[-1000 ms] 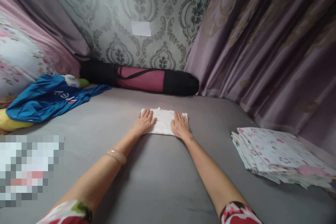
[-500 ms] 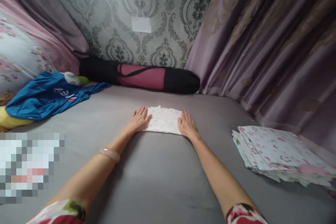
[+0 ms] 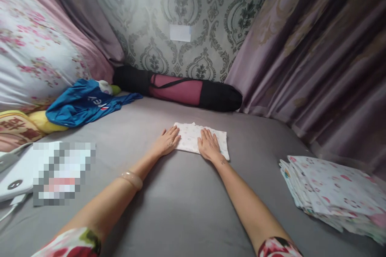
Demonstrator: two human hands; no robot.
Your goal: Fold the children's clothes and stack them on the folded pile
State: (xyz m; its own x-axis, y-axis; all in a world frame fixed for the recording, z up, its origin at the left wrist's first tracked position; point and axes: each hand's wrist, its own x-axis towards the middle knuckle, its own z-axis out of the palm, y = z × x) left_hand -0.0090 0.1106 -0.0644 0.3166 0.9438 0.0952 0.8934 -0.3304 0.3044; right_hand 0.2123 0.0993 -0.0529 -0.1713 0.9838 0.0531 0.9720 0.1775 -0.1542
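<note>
A folded white cloth point(image 3: 189, 138) with a small faint print lies flat on the grey sheet point(image 3: 181, 200). On its left end rests my left hand point(image 3: 169, 140), palm down with the fingers stretched out. My right hand point(image 3: 209, 144) lies flat on top of the cloth, right of its middle, fingers extended. The cloth's right end shows beyond that hand. Neither hand grips anything.
At the right is a stack of folded printed cloths point(image 3: 334, 184). A black and pink long bag point(image 3: 177, 88) lies along the wall. To the left are a blue garment point(image 3: 78, 106), a floral pillow point(image 3: 36, 48) and a white device with a cable point(image 3: 18, 176).
My right hand has slid inward from the cloth's right edge onto its top. My left hand stays at the left end. The view has turned a little to the left.
</note>
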